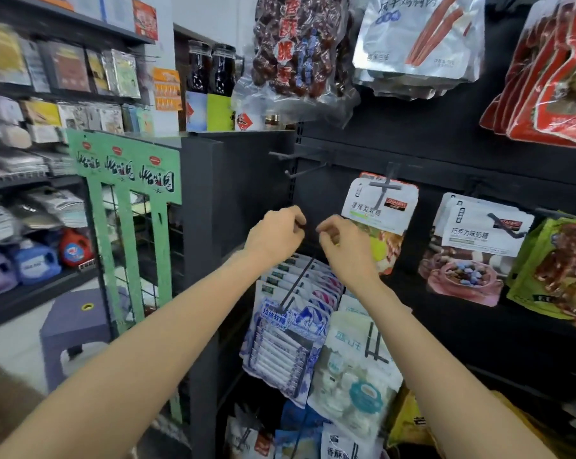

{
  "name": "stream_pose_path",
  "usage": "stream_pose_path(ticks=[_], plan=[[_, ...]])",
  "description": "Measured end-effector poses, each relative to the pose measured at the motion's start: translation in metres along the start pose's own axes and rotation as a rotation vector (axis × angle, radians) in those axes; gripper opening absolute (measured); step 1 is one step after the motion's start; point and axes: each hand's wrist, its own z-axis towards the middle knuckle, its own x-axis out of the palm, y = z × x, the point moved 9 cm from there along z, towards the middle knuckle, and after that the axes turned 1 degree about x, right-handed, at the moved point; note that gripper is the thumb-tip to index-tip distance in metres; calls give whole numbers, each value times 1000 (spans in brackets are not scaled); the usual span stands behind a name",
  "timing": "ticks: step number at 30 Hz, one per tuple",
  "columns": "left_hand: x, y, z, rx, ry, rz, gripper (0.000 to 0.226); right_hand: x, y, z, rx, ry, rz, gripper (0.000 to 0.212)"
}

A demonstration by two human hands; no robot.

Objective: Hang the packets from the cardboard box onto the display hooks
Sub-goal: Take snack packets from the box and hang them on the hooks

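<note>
My left hand and my right hand are raised side by side in front of the black display panel. Their fingertips are pinched close together. A thin black hook piece shows at the left fingertips, and a dark tip shows at the right ones; the rest blends into the panel. Neither hand holds a packet. Just below them, blue-and-white packets hang in a row on a long hook. Two bare hooks stick out above the hands. The cardboard box is not clearly in view.
White candy packets hang right of my hands, with more packets further right and red ones above. A green wire rack and a purple stool stand at the left. Shelves of goods fill the far left.
</note>
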Motion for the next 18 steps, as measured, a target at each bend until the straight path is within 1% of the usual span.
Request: stream_pose_path(ticks=[3,6,10,14,16,18], plan=[[-30,49,-38,-78,-30,131,24,52,42,-10,-26,189,61,13],[-59,111,-82,-196,7,241,21,118,83,-28,-35,396,114,14],[-108,204,-149,-392,10,299,18,212,143,-72,-64,646,175,13],[-144,303,-225,-583,12,307,25,305,201,-126,-88,841,194,15],[-154,348,-262,-673,23,314,23,347,226,-154,-105,916,194,18],[-156,392,-294,-759,83,330,24,385,246,-181,-99,969,203,18]])
